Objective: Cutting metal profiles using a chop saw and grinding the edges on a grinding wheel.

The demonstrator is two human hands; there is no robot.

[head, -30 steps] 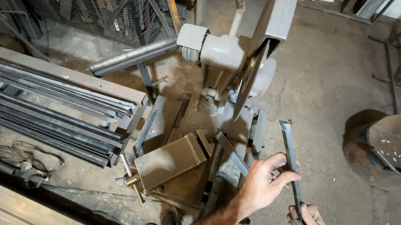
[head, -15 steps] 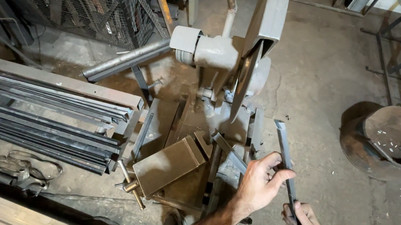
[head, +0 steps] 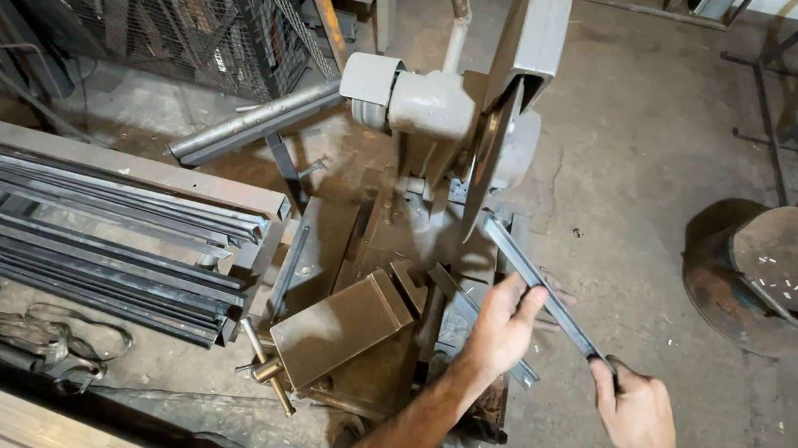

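I see both hands on 1 steel bar (head: 542, 290). Left hand (head: 499, 328) grip wraps it near the saw blade (head: 486, 159); right hand (head: 632, 416) grip clamps its lower end

No package, label, sign or screen in view. Scene holds only bare metal and workshop floor, nothing printed or wrapped.
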